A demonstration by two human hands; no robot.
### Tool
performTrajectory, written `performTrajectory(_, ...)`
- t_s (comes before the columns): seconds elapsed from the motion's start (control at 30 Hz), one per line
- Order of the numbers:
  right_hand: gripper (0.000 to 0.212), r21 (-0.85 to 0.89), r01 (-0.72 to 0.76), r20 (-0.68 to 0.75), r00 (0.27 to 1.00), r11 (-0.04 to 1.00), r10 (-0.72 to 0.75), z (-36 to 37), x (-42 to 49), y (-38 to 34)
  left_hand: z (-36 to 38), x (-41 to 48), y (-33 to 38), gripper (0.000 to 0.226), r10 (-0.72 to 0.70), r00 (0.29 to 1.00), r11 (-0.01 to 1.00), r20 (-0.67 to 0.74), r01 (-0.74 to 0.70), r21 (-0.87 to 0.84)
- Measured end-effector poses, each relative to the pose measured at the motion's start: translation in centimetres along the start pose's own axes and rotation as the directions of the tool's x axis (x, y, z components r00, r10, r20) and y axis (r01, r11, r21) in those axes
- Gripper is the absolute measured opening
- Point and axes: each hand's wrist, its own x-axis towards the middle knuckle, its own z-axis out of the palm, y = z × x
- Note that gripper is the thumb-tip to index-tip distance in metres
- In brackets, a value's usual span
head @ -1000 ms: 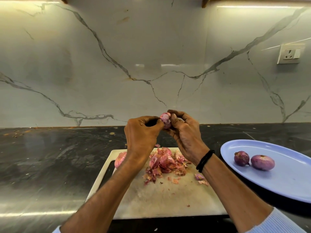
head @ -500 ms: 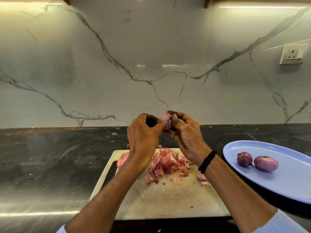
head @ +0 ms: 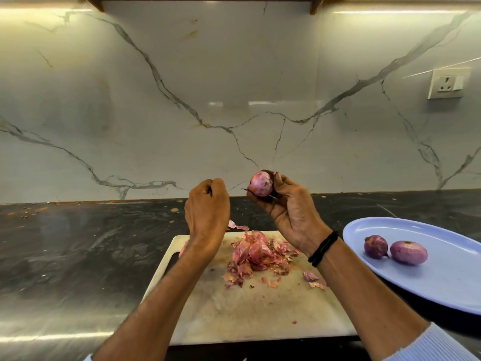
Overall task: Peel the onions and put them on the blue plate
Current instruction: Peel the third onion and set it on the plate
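1. Fingers (head: 279,178) of the right hand (head: 291,212) are curled around a small red onion (head: 261,184). They grip it from behind and below, high above the far edge of the cutting board (head: 260,316).
2. The left hand (head: 208,207) hangs just beside the onion, apart from it. Its fingers are curled inward, and I cannot tell if they pinch a scrap of skin.
3. The onion looks light and firm, and its shiny surface is probably slippery. Any dry skin left on it should be thin and tear easily. A hold around the middle seems best, leaving free the thin tail at its left end.
4. A heap of peels (head: 256,254) lies on the board under the hands.
5. The blue plate (head: 442,290) sits on the dark tabletop (head: 78,243) to the right of the board. Two peeled onions (head: 376,246) lie close together on it.
6. The way from the right hand to the plate looks open, and much of the plate is bare. Its rim is low, so a round onion could roll.
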Motion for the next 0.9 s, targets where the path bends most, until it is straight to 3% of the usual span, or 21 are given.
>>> performTrajectory(0.2, 0.019, -0.027, 0.003, 0.007, 1.000, 1.000, -0.002, -0.10, 0.18, -0.03, 0.13, -0.18, 0.40, 0.043, 0.020, 0.989, 0.998, 0.146, -0.028, 0.058)
performTrajectory(0.43, 0.020, -0.042, 0.022, 0.007, 1.000, 0.999, -0.022, -0.18, 0.37, 0.03, -0.08, -0.33, 0.01, 0.028, 0.181, 0.965, 0.980, 0.190, -0.192, 0.044)
performTrajectory(0.57, 0.020, -0.065, 0.036, 0.003, 0.999, 0.997, -0.036, -0.41, 0.54, -0.01, 0.08, -0.56, 0.50, 0.035, 0.151, 0.976, 0.987, 0.157, -0.141, -0.074)
performTrajectory(0.73, 0.020, -0.070, 0.034, 0.007, 0.999, 0.997, -0.034, -0.39, 0.53, 0.09, 0.18, 0.15, 0.08, 0.017, 0.098, 0.990, 0.985, 0.097, -0.083, -0.148)
performTrajectory(0.9, 0.019, -0.073, 0.038, 0.005, 0.999, 0.997, -0.038, -0.29, 0.47, 0.06, -0.54, -0.34, 0.67, 0.042, 0.080, 0.996, 0.984, 0.046, -0.071, -0.161)
